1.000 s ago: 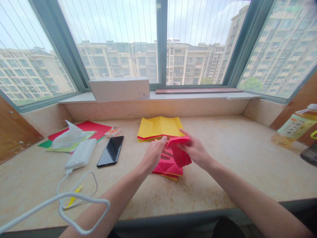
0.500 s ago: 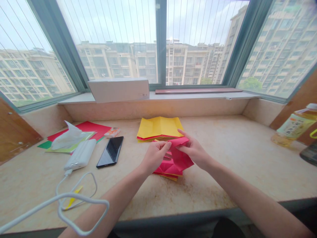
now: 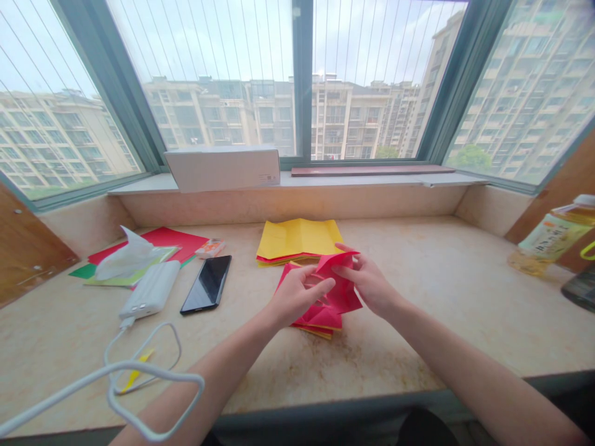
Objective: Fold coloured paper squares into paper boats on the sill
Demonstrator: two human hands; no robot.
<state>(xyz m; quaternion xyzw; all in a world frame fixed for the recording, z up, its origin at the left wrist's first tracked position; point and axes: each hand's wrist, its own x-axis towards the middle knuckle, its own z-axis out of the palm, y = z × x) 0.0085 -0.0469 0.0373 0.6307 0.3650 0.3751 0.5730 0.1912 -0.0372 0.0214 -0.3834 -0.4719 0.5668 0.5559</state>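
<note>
My left hand (image 3: 295, 296) and my right hand (image 3: 367, 282) both pinch a folded pink-red paper (image 3: 340, 286) held just above the marble sill. The left thumb and fingers close on its left part, the right fingers on its top right edge. Beneath the hands lies a small pile of folded pink and yellow papers (image 3: 316, 320). Behind them rests a stack of sheets with a yellow one on top (image 3: 300, 238).
At the left lie a black phone (image 3: 207, 283), a white power bank (image 3: 151, 288) with a looping white cable (image 3: 139, 365), a tissue (image 3: 125, 257) on red and green sheets (image 3: 171, 240). A white box (image 3: 225, 167) stands on the window ledge. A bottle (image 3: 553, 238) leans at the right.
The pink-red paper has been turned and spread between my hands. My left hand shifted right, onto the paper, and its fingers closed on it. My right hand stayed nearly in place.
</note>
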